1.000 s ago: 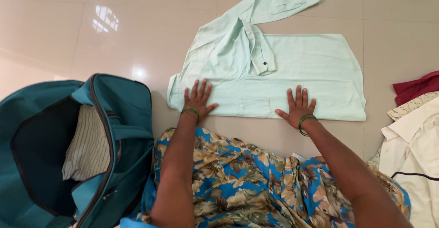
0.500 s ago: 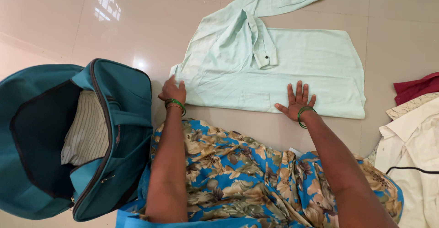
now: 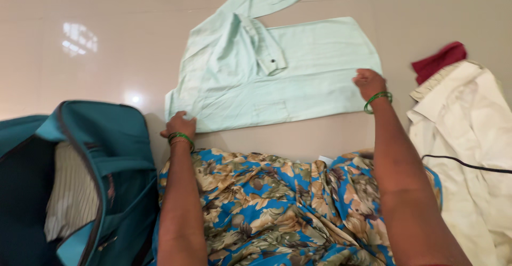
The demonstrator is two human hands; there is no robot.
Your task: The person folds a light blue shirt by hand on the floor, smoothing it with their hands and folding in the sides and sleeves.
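Note:
A pale mint-green shirt (image 3: 298, 69) lies half-folded on the beige tiled floor, one sleeve stretching up and away at the top. My left hand (image 3: 179, 123), with green bangles at the wrist, is closed on the shirt's near left corner. My right hand (image 3: 368, 81), also bangled, is closed on the shirt's near right edge. Both arms reach out over my lap, which is covered in blue floral cloth (image 3: 277, 207).
An open teal travel bag (image 3: 101, 159) stands at my left with a striped folded garment (image 3: 66, 191) inside. At the right lies a cream-white garment (image 3: 469, 138) with a dark red cloth (image 3: 440, 59) behind it.
My right hand has lifted from lying flat on the shirt's middle and moved right to grip its right edge. My left hand stays closed on the left corner. The view has shifted.

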